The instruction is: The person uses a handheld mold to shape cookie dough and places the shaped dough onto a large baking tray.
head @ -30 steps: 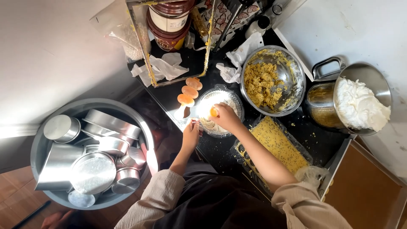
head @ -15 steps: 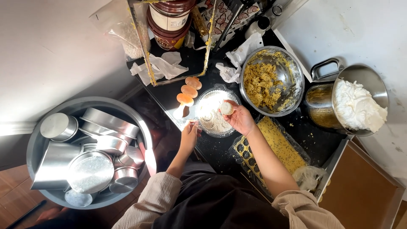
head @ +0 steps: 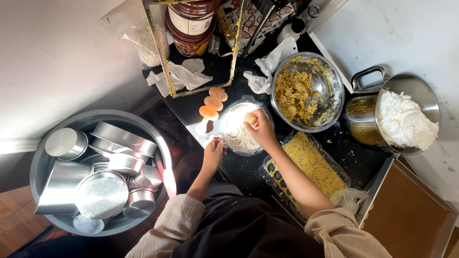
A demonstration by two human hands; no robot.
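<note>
A clear bowl (head: 228, 138) of white powder sits on the black counter in front of me. My right hand (head: 260, 128) is over its right side, fingers closed on a small pale dough ball (head: 248, 118). My left hand (head: 213, 149) rests at the bowl's left rim, fingers pinched on the edge. Three orange rounds (head: 213, 103) lie in a row just behind the bowl. A steel mixing bowl (head: 330, 81) of yellow crumbly dough stands to the right.
A perforated tray (head: 306, 165) coated with yellow mixture lies right of my forearm. A steel pot (head: 411, 86) holds white cream. A baking sheet (head: 411, 210) sits at lower right. A grey tub (head: 43, 162) of metal tins is at left. Jars and crumpled paper (head: 181, 76) stand behind.
My right hand has shifted slightly over the powder bowl, turning the dough ball; the ball looks paler now than the orange piece held a second ago. The left hand stays at the rim.
</note>
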